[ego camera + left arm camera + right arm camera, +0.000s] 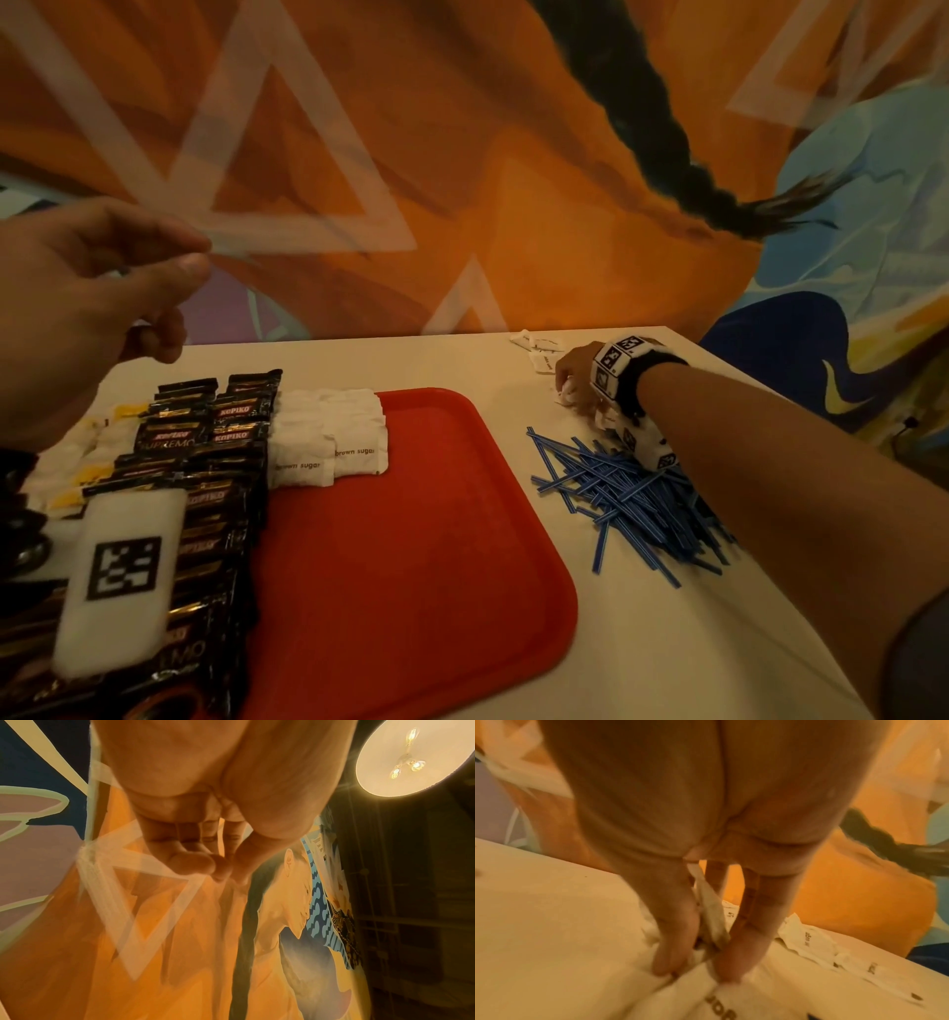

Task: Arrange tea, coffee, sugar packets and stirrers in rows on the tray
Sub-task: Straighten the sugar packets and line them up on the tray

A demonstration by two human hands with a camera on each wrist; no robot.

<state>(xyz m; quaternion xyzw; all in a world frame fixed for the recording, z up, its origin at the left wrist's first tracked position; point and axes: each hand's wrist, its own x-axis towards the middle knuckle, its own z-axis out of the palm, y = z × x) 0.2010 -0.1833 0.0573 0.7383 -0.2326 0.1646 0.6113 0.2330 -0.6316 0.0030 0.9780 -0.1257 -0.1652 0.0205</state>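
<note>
A red tray (pixel 411 539) lies on the table. Its left part holds rows of black coffee sachets (pixel 215 462), white brown-sugar packets (pixel 328 442) and yellow-tagged tea bags (pixel 82 462). My right hand (pixel 575 385) reaches to the far right of the table and pinches white sugar packets (pixel 713 923) between thumb and fingers on the tabletop. More loose sugar packets (pixel 539 349) lie just beyond it. A heap of blue stirrers (pixel 626 498) lies under my right forearm. My left hand (pixel 102 298) hovers above the tray's left side, fingers loosely curled and holding nothing (pixel 205 862).
The white table (pixel 667 642) runs to a painted orange and blue wall close behind. The table's right edge slants past my right arm. The tray's right half is bare red plastic. A ceiling lamp (pixel 411 756) shows in the left wrist view.
</note>
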